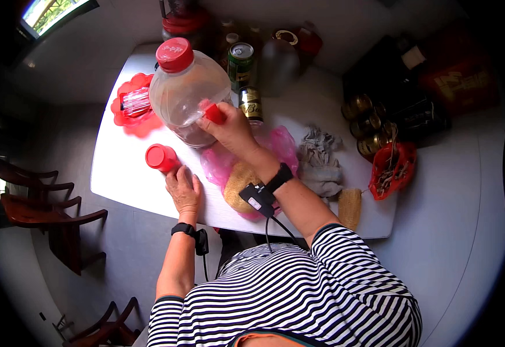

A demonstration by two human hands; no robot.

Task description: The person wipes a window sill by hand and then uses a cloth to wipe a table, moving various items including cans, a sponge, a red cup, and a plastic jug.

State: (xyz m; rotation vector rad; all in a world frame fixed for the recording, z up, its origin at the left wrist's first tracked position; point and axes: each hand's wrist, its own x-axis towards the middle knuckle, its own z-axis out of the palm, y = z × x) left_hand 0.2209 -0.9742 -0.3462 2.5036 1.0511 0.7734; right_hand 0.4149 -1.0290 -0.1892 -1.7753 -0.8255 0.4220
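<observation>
In my right hand is a small red plastic object, partly covered by my fingers and blurred at its tip. That hand is raised in front of a large clear plastic jar with a red screw lid. My left hand rests on the white table, thumb apart, its fingertips at the base of a red plastic cup. Whether they press on the cup is unclear. Under my right forearm, a pink plastic bag lies open around yellow grain.
Behind the jar stand a green can and a black-and-gold can. A red scalloped dish sits left. Grey cloth, a yellow woven pad and a red bag lie right. Wooden chairs stand left.
</observation>
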